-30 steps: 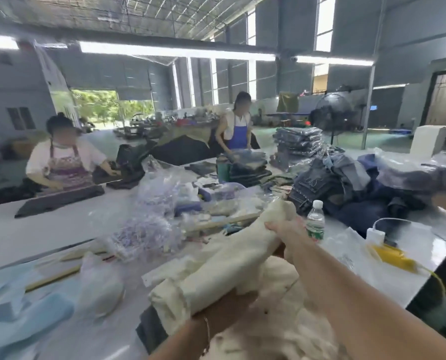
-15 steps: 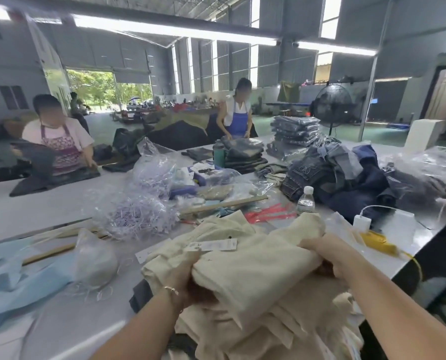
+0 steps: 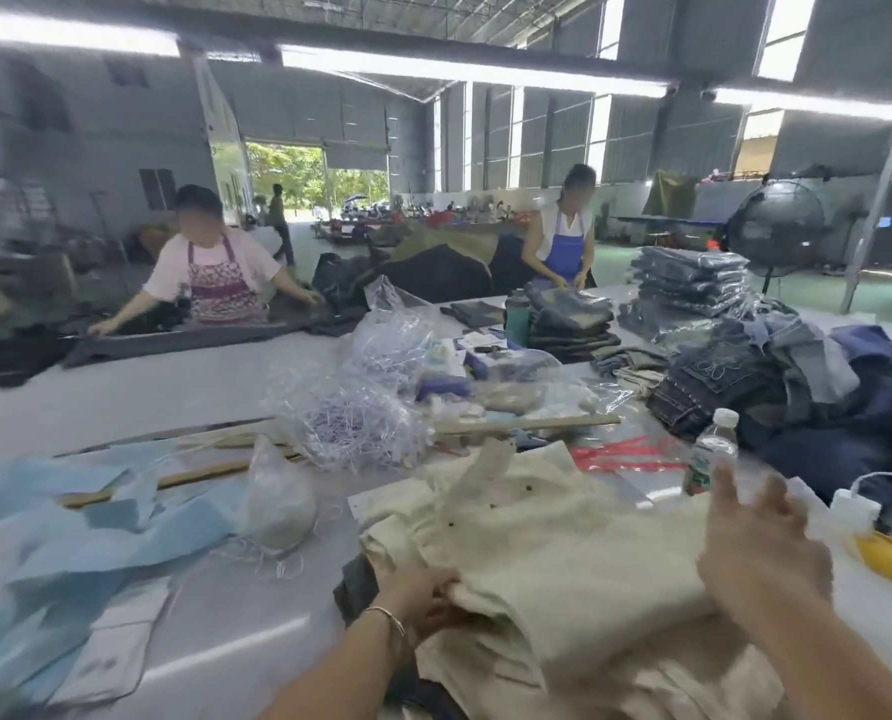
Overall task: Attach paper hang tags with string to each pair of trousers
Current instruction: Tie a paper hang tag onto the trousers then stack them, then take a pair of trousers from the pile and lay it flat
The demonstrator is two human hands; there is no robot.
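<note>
The cream trousers (image 3: 548,543) are lying on the surface in front of the water bottle (image 3: 711,449), awaiting tagging. The left hand (image 3: 423,600) is pinching their near edge; the right hand (image 3: 761,543) is hovering, fingers apart. Next is probably fetching a tag.

Both my forearms come in from the bottom edge, bare. My left hand (image 3: 428,597) is low and close to me, a thin bangle on the wrist, fingers curled in and pinching the near edge of the cream trousers (image 3: 563,553). My right hand (image 3: 761,543) is up off the cloth, back of the hand toward me, fingers spread and mostly straight, pointing away, gripping nothing. It's a bit motion-blurred so I can't make out each finger cleanly. The right forearm runs in diagonally from the lower right corner.
</note>
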